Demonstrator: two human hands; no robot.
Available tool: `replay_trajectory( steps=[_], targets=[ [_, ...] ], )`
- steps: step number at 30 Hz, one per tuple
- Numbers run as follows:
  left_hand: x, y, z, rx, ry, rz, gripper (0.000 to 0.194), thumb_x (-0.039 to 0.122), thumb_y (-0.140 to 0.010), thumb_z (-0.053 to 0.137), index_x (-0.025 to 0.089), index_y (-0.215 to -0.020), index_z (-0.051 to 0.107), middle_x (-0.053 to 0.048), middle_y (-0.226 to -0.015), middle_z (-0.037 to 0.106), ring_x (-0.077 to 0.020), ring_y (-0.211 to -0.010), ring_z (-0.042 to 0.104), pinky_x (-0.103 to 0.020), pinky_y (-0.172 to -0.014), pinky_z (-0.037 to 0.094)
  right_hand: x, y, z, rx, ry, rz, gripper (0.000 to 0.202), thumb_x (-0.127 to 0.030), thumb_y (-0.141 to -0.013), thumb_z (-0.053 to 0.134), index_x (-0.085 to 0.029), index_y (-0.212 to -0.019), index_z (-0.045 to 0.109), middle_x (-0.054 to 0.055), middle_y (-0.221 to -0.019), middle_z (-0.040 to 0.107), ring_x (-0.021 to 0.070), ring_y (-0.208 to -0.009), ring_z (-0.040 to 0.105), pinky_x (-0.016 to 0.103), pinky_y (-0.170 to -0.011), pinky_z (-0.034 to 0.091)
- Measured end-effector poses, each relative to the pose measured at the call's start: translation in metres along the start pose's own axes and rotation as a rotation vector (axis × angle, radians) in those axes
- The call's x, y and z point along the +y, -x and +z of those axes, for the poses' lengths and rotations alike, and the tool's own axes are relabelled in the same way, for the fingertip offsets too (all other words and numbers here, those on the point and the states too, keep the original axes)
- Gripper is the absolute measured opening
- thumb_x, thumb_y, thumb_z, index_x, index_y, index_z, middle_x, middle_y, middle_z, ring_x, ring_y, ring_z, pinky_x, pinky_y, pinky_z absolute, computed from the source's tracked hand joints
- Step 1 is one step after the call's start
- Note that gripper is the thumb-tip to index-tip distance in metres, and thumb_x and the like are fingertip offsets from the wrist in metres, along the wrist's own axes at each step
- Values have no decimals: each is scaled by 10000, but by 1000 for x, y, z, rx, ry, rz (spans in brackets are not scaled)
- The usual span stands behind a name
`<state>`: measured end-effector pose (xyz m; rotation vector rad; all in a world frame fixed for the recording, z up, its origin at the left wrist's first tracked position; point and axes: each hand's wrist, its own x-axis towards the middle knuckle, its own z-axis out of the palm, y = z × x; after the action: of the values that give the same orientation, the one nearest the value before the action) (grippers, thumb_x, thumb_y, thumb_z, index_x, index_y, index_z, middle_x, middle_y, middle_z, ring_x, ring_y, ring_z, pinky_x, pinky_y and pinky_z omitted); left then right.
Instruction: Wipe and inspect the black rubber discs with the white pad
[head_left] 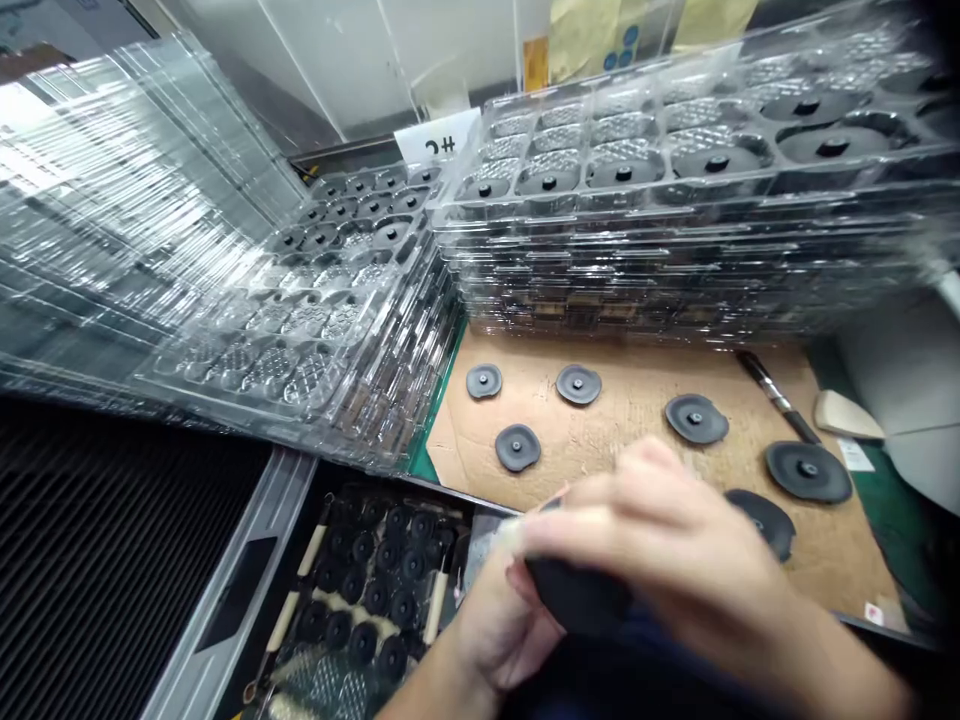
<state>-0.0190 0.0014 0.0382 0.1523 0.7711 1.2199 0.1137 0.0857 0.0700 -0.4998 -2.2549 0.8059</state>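
My right hand (675,540) is curled over a black rubber disc (577,598) near the bottom middle, and my left hand (495,625) grips the same disc from below. The picture is blurred here, so the exact grip is unclear. Several more black round discs lie on a brown cardboard sheet (637,440) beyond my hands, among them one disc (517,447) to the left and a larger one (808,471) to the right.
Stacks of clear plastic trays holding discs stand at the back right (675,200) and left (330,290). A lower tray of black discs (375,590) sits under the bench edge. A black pen-like tool (776,397) lies on the cardboard's right side.
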Motion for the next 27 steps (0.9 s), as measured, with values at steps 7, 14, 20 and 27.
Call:
replay_trajectory(
  steps=[7, 14, 20, 27],
  targets=[
    [-1, 3, -10, -224, 251, -5, 562, 406, -590, 746, 266, -1117, 612, -51, -1115, 645, -244, -975, 631, -314, -814, 513, 104, 44, 21, -8, 60, 657, 309, -388, -852, 481, -252, -1085, 633, 52, -1021, 632, 210, -932, 600, 352, -808, 488],
    [-2, 1, -20, -335, 189, 35, 511, 563, -784, 475, 326, -1237, 497, -40, -1188, 577, -261, -1027, 609, -335, -815, 511, 84, 68, 43, 164, 187, 631, 319, -331, -866, 441, -228, -1136, 577, 87, -1243, 451, 182, -904, 559, 357, -816, 460],
    [-1, -13, -31, -200, -895, 743, 923, 232, -689, 719, 377, -1389, 134, -72, -1240, 492, -236, -1109, 526, -409, -951, 417, 58, 73, 28, 105, 29, 616, 253, -283, -864, 501, -262, -1109, 558, 33, -1051, 566, 109, -718, 536, 259, -698, 463],
    [2, -18, -32, -210, -1280, 855, 1070, 176, -662, 737, 275, -1407, -23, -124, -1204, 500, -217, -1096, 522, -408, -942, 444, 33, 67, 10, 178, -356, 784, 261, -328, -798, 608, -240, -1043, 592, 19, -854, 632, 131, -754, 601, 212, -676, 507]
  ],
)
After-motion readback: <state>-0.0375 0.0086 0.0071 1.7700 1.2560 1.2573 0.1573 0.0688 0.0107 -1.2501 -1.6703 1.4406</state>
